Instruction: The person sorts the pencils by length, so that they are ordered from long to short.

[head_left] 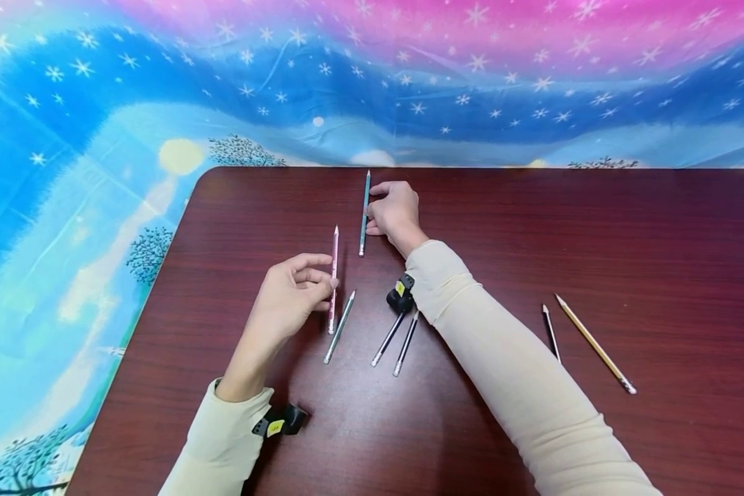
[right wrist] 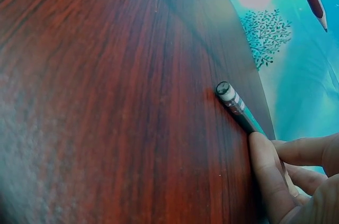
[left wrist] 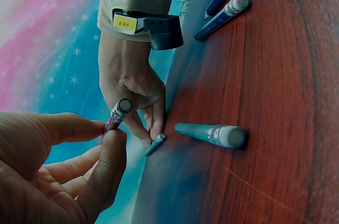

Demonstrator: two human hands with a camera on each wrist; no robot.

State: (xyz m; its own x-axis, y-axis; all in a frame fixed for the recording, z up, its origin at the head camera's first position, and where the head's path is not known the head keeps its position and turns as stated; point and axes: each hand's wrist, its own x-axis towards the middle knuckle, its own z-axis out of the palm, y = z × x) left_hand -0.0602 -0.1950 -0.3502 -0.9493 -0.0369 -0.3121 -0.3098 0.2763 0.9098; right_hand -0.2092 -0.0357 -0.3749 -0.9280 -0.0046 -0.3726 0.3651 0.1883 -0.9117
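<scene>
My left hand [head_left: 282,296] pinches a pink pencil [head_left: 335,248] between thumb and fingers, tip pointing away from me. In the left wrist view its eraser end [left wrist: 124,106] faces the camera. Near the table's far edge, my right hand [head_left: 397,210] pinches a teal pencil [head_left: 364,219]. That pencil's eraser end [right wrist: 228,94] lies on or close to the wood in the right wrist view; its tip is hidden there by the fingers. A green pencil [head_left: 339,327] rests on the table just right of the pink one.
Two dark blue pencils [head_left: 388,339] lie side by side below the right wrist camera [head_left: 399,295]. Farther right are a dark pencil [head_left: 550,329], partly covered by the sleeve, and a yellow pencil [head_left: 595,343]. Behind the brown table [head_left: 502,213] hangs a snowflake-patterned cloth [head_left: 471,103].
</scene>
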